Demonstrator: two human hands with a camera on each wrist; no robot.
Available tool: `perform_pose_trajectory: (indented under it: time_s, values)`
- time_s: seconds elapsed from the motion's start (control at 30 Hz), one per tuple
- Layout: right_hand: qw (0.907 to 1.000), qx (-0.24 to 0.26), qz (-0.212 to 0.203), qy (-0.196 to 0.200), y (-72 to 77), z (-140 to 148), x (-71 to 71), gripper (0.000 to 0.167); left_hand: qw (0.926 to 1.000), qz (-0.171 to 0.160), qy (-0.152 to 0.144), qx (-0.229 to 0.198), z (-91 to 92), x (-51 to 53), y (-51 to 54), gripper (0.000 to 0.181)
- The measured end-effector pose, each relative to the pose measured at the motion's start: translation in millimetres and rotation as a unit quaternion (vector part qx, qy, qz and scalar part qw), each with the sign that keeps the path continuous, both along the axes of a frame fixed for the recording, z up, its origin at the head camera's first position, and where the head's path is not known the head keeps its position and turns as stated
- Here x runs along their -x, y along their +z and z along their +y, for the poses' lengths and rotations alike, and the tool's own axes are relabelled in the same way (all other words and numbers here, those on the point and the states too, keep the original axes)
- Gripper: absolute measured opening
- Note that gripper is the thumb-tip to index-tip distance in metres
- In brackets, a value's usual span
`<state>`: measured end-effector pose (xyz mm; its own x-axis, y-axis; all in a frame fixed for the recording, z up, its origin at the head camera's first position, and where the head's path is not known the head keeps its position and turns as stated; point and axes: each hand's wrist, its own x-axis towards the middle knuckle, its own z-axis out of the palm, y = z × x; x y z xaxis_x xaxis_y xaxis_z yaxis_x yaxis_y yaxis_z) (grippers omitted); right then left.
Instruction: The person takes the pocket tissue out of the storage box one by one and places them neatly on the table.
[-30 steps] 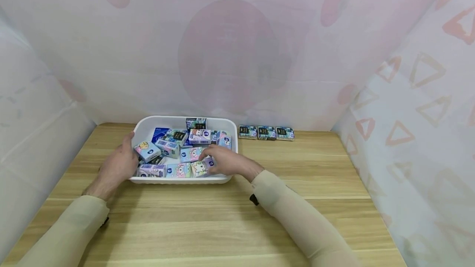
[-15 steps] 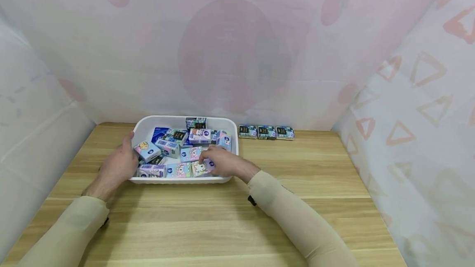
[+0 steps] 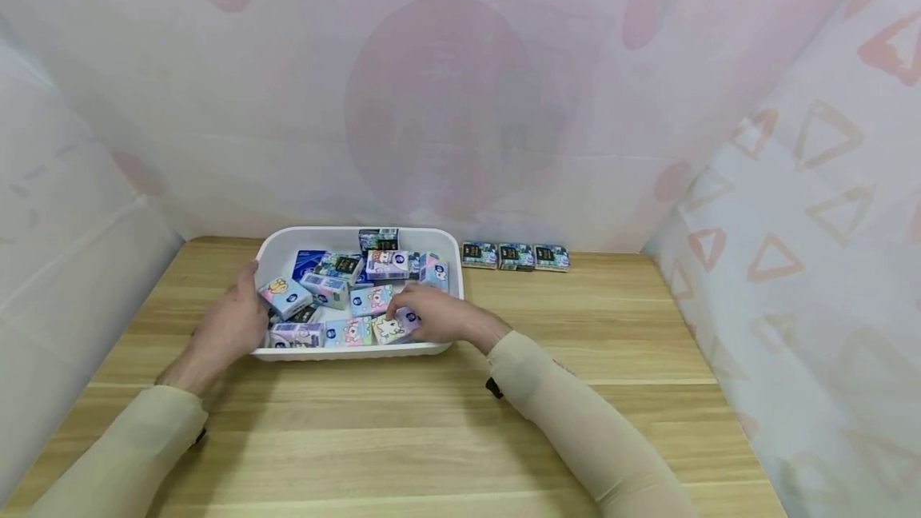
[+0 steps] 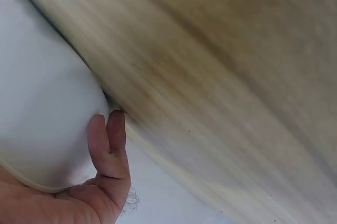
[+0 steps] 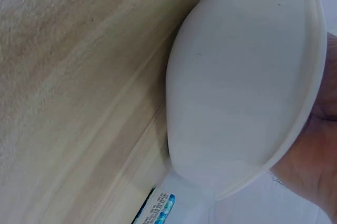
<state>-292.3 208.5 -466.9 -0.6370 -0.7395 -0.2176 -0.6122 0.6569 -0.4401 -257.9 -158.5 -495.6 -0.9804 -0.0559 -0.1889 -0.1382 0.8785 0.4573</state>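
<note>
The cartoon pack point(image 3: 389, 329), pale with a white figure and a purple end, lies printed face up by the near wall in the right part of the white bin point(image 3: 352, 353), its long axis running roughly left to right, tilted slightly up at the right. The right hand point(image 3: 444, 316) reaches over the rim with fingers bent over this pack, though whether they pinch it I cannot tell, while the left hand point(image 3: 229, 324) grips the bin's left end, fingers against the outer wall. Beyond the bin's right end, three dark floral packs point(image 3: 516, 257) stand in a row on the wooden table point(image 3: 460, 438).
</note>
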Motion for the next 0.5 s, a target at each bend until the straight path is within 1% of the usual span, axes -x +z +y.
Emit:
perform_pose_trajectory:
  time_s: [0.13, 0.3, 0.37, 0.5]
  values:
    - [1.0, 0.006, -0.006, -0.003, 4.2, 2, -1.5, 0.04, 1.0, 0.003, 0.0, 0.0, 0.5, -0.6, 0.9, 0.087]
    - [0.9985, 0.03, -0.036, -0.026, 15.5, 10, -4.1, 0.046, 1.0, 0.001, 0.001, -0.002, 0.8, -1.1, 1.4, 0.087]
    - [0.9981, 0.039, -0.036, -0.031, 21.1, 14, -4.6, 0.047, 1.0, 0.001, 0.002, -0.004, 0.7, -1.1, 1.5, 0.088]
    - [0.9979, 0.048, -0.023, -0.037, 30.1, 24, -3.7, 0.048, 1.0, -0.003, 0.005, -0.007, 0.4, -1.1, 1.9, 0.089]
